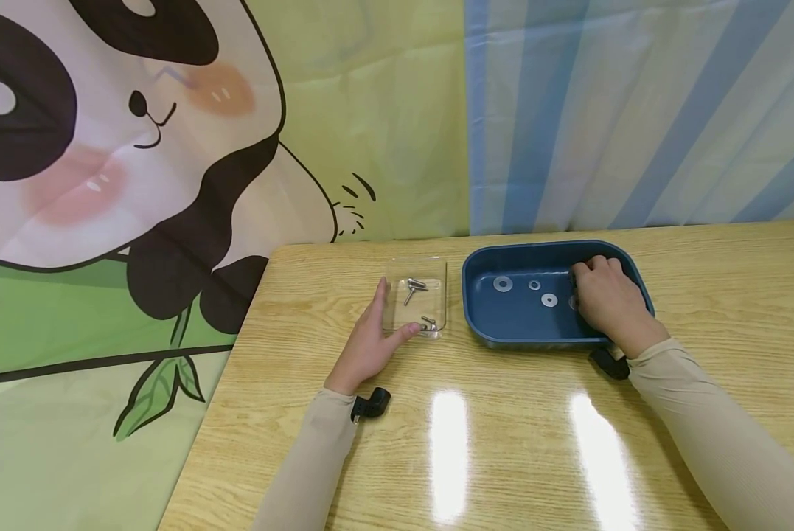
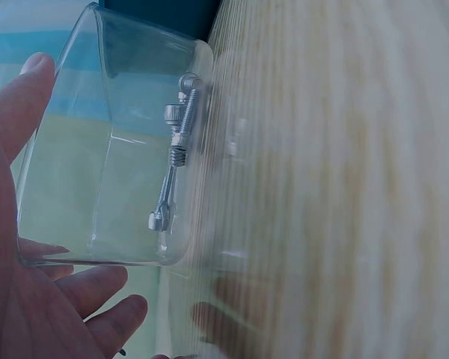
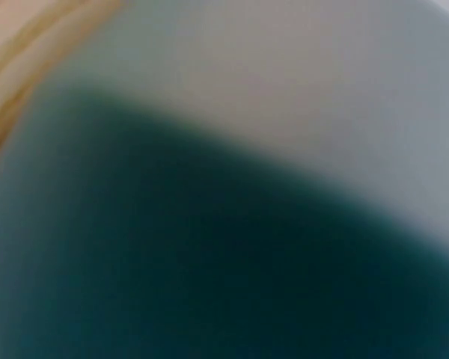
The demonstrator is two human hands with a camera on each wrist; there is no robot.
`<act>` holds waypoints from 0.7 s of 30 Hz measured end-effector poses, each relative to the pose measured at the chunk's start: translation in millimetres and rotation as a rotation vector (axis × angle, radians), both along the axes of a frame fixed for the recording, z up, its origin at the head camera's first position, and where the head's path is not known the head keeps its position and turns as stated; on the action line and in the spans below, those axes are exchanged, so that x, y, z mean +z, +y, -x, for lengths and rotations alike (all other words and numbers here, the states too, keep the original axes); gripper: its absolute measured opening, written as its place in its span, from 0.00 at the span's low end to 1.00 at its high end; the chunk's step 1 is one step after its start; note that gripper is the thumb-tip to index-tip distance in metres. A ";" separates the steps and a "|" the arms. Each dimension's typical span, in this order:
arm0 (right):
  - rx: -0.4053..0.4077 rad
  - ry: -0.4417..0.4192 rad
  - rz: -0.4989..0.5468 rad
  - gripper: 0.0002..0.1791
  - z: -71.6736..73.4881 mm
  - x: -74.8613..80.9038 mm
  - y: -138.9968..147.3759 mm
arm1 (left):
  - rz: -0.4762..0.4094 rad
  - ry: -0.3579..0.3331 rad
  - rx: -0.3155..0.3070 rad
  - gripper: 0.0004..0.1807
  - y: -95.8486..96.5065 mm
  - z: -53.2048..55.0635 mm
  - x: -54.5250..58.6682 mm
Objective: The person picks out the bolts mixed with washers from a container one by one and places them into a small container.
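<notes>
My left hand [image 1: 368,341] holds a clear plastic box [image 1: 414,304] by its near left corner, fingers along the left side, thumb at the front wall. Several metal screws [image 2: 176,142] lie on the box's floor. To the right, my right hand [image 1: 610,299] reaches down into a blue tray [image 1: 503,336], its fingers bent toward the floor and its fingertips hidden. Left of that hand lie flat washers: a large washer [image 1: 503,284], a small washer [image 1: 534,285] and another washer [image 1: 549,300]. One more washer [image 1: 573,302] is partly covered by the hand.
Both containers stand side by side on a wooden table [image 1: 503,442], with a narrow gap between them. Behind the table hangs a printed curtain [image 1: 383,110]. The right wrist view is blurred and mostly filled by the tray's blue wall [image 3: 209,262].
</notes>
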State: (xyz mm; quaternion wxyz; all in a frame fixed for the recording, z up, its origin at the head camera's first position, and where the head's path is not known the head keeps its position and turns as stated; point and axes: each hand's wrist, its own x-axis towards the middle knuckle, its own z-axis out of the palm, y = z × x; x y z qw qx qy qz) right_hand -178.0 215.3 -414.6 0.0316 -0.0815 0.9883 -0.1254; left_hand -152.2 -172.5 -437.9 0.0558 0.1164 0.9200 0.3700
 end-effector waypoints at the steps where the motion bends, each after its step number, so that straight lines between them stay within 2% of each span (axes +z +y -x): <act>1: 0.000 0.001 0.000 0.17 -0.1 -0.2 0.1 | 0.000 0.000 0.001 0.57 -0.1 0.0 -0.2; 12: -0.013 0.009 -0.007 0.13 -1.0 1.6 -0.6 | -0.007 -0.003 0.004 0.57 -0.3 0.8 -1.6; 21: 0.015 0.027 -0.022 0.09 -1.8 0.9 0.8 | -0.013 0.000 0.006 0.57 0.0 -0.4 -0.8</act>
